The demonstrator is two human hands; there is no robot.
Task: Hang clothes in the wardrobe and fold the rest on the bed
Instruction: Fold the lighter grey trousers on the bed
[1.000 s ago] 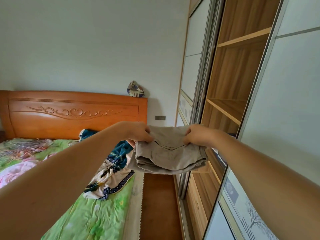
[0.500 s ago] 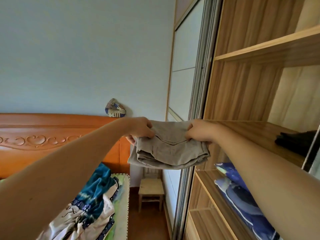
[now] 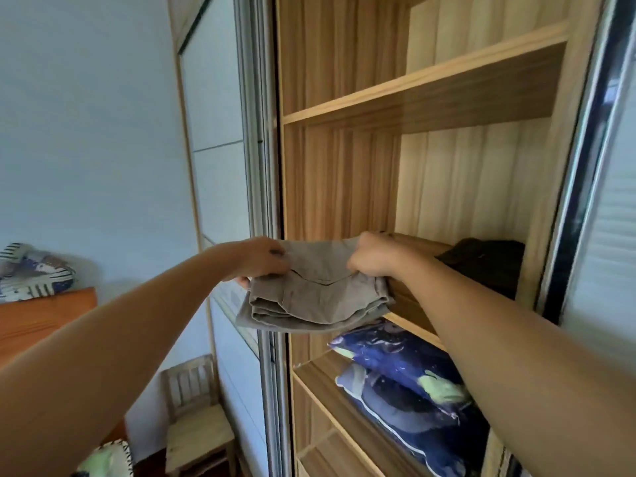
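Observation:
A folded beige garment (image 3: pixel 316 294) hangs in the air between my two hands, right at the front edge of a middle wardrobe shelf (image 3: pixel 409 325). My left hand (image 3: pixel 261 261) grips its left upper edge. My right hand (image 3: pixel 370 258) grips its right upper edge, knuckles just over the shelf. The open wooden wardrobe (image 3: pixel 340 166) fills the middle and right of the view. A dark folded garment (image 3: pixel 488 266) lies on the same shelf at the right.
Blue patterned bedding (image 3: pixel 402 383) is stacked on the shelf below. An upper shelf (image 3: pixel 423 84) runs above. Sliding door frames (image 3: pixel 258 166) stand left and right of the opening. A small wooden chair (image 3: pixel 196 421) sits low by the wall; the orange headboard (image 3: pixel 44 315) is far left.
The view has swung right from the bed to the wardrobe. Both hands have carried the beige garment up and right, to the front edge of the middle shelf.

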